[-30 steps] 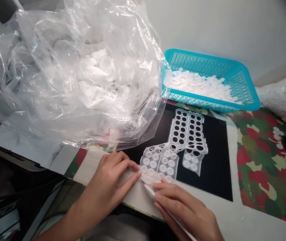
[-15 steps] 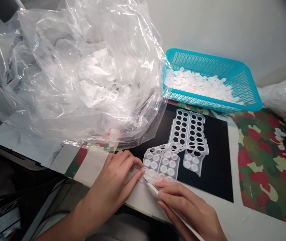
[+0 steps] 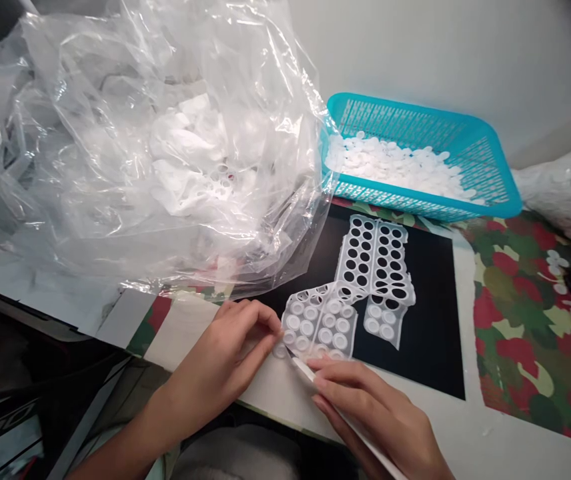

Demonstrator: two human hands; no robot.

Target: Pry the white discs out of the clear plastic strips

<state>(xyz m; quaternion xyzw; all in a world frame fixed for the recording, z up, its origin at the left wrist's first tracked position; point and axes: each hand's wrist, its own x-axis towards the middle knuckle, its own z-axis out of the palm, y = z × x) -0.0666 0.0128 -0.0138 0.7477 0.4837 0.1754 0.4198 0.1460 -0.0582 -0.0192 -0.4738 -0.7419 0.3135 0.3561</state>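
Note:
A translucent white sheet with rows of round white discs lies at the table's front edge, its upper part bare holes. At its lower left corner, the thumb and forefinger of my left hand are pinched on the edge, beside a round disc. My right hand is closed around a slim white tool with a dark pointed tip. That tip touches or nearly touches the sheet close to my left fingertips; exact contact is too small to tell. Part of the sheet's lower edge is hidden behind my right fingers.
A turquoise basket holds many loose white discs. Left of it bulges a big clear plastic bag with white scraps. Another perforated sheet lies on a black mat. Camouflage-patterned cloth covers the right side.
My left fingertips have shifted slightly left, and a disc now shows just below them. The tool's tip stays near the same corner. The view has moved a little.

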